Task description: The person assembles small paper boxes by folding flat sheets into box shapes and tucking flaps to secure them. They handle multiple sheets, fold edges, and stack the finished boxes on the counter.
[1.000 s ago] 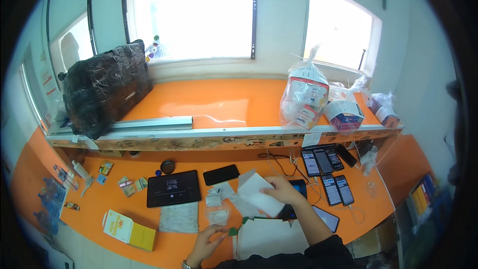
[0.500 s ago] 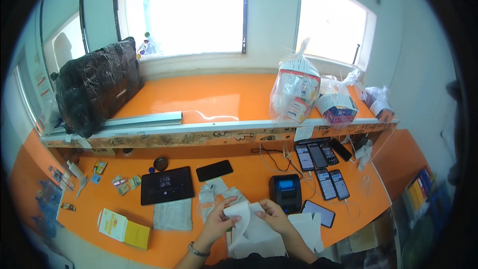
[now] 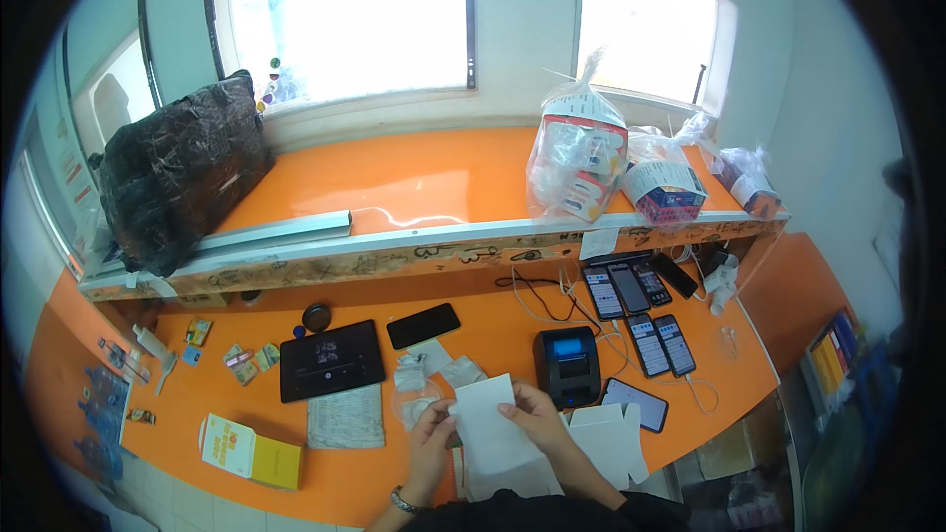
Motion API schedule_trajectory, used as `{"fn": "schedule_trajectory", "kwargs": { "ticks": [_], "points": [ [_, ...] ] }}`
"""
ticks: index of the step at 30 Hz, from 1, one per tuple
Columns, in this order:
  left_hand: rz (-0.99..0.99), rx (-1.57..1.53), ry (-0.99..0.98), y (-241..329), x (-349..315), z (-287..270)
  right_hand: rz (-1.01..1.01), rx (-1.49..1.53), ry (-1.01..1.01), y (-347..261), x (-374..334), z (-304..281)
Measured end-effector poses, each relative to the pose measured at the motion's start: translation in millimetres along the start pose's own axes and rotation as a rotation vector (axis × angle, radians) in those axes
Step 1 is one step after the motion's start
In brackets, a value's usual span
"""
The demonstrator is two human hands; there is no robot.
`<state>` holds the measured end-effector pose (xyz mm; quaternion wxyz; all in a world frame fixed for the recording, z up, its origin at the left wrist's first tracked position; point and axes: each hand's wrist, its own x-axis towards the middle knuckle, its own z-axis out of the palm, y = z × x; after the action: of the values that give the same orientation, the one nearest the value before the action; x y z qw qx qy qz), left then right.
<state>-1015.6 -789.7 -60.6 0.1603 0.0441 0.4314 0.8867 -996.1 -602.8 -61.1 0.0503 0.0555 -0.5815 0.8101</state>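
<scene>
A white sheet of paper (image 3: 487, 421) is between my two hands, its face lying fairly flat. My right hand (image 3: 537, 421) pinches its right edge, thumb across the front. At the sheet's left edge, my left hand (image 3: 431, 436) has its fingers curled and pressed against the paper. More white paper (image 3: 527, 481) lies beneath, close to my body. Just beyond my left hand is a clear plastic wrapping (image 3: 406, 402) with crumpled pieces. A black receipt printer (image 3: 568, 366) stands beyond my right hand, and white paper pieces (image 3: 606, 443) lie beside that wrist.
On the orange desk are a tablet (image 3: 332, 362), a black phone (image 3: 424, 325), a yellow-and-white box (image 3: 252, 453) and a printed sheet (image 3: 345, 419). Several cabled phones (image 3: 648, 345) lie at the right. A raised shelf (image 3: 394, 177) holds a black-wrapped bundle (image 3: 187, 172) and bagged boxes (image 3: 581, 158).
The sheet was curled over between my hands and is now spread flatter. My left hand has moved slightly down and left, and my right hand slightly right. The view has shifted a little.
</scene>
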Motion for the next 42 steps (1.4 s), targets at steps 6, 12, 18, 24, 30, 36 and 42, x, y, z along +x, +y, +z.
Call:
{"fn": "schedule_trajectory", "kwargs": {
  "ticks": [6, 12, 18, 24, 30, 36, 42],
  "points": [
    [-0.008, 0.517, 0.065, -17.6, -17.2, -0.8, 0.099, -0.033, -0.003, 32.7, -3.2, 17.1],
    [-0.076, 0.241, 0.096, -26.1, -22.9, -24.2, 0.165, 0.004, 0.074, 42.8, -5.0, 11.1],
    [-0.048, 0.229, 0.076, -23.2, -25.9, -32.3, 0.193, -0.005, 0.025, 42.4, -3.8, 10.9],
    [-0.028, 0.245, 0.082, -18.8, -26.2, -31.3, 0.172, -0.065, -0.051, 46.5, -9.6, 11.3],
    [0.034, 0.243, 0.101, -17.8, -25.2, -30.7, 0.008, -0.194, 0.054, 66.6, 24.8, 1.7],
    [0.095, 0.392, 0.216, -9.7, -33.2, -55.2, 0.114, -1.073, 0.260, 48.9, 118.4, -54.0],
    [0.116, 0.395, 0.360, -10.4, -52.0, -86.1, 0.256, -1.529, -0.020, 78.9, 110.1, -33.6]
  ]
}}
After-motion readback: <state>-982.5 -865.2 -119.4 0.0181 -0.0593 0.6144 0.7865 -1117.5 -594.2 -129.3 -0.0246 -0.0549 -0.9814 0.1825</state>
